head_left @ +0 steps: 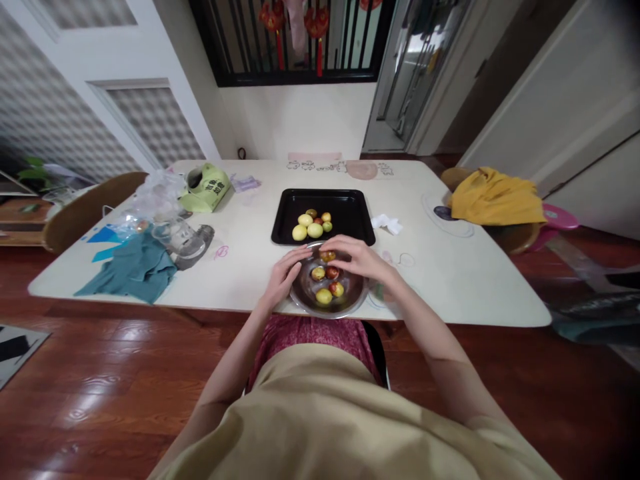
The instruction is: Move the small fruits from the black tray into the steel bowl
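A metal bowl [345,303] stands at the table's near edge, with several small yellow and red-brown fruits that look like jujubes [324,296] inside. My left hand [284,275] lies along the bowl's left rim, its thumb apart from the fingers, holding the rim. Over the far side of the bowl, my right hand [357,257] curves its thumb and fingers around a yellow-brown fruit [327,255]. Just behind the bowl is a black tray [345,200], where pale yellow fruits [315,230] and smaller green and reddish ones [327,217] sit grouped together.
A crumpled white tissue [387,224] lies right of the tray on the white table [450,280]. On the left are a teal cloth [133,270], a clear plastic jug [180,237] and a lime-green cap [206,188]. A yellow garment [495,197] hangs over a chair at right.
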{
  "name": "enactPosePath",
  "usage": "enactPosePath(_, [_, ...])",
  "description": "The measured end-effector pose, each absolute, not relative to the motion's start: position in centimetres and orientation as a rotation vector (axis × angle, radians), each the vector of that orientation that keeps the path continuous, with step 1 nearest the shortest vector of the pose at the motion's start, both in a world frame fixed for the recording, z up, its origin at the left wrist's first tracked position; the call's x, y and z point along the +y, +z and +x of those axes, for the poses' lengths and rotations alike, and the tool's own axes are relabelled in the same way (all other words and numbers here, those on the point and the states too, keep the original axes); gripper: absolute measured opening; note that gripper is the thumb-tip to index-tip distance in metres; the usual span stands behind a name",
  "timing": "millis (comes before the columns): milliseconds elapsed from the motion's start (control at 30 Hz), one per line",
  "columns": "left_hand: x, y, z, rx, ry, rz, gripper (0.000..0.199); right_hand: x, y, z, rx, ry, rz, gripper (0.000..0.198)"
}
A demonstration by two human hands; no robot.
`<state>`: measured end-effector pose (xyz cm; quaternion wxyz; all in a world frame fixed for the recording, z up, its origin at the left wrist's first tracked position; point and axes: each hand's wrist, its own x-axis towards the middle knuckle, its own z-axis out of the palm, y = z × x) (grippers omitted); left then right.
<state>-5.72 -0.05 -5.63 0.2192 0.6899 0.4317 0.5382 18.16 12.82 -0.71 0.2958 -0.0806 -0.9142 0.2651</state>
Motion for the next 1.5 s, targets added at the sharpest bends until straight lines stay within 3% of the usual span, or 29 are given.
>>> enactPosePath(267, [0.1,-6.0,-5.8,1.202,1.508,1.902,0.045,9.3,-1.1,15.1,-2.770,0.604,0.007,0.029])
enactPosePath(700, [0.1,-6.1,-5.8,1.208,1.507,1.910,0.044,8.9,-2.1,14.4,-2.873,0.475,-0.069,0.033])
enactPosePath(1133, [0.2,-6.0,-5.8,1.202,1.527,1.895,0.042,8.5,-4.4,23.0,-2.154,0.409,-0.525,0.022])
enactPosePath(1500, [0.3,-5.7,-5.9,1.239,1.518,1.887,0.048,6.9,-7.9,23.3,-2.039,0.411,-0.605,0.034])
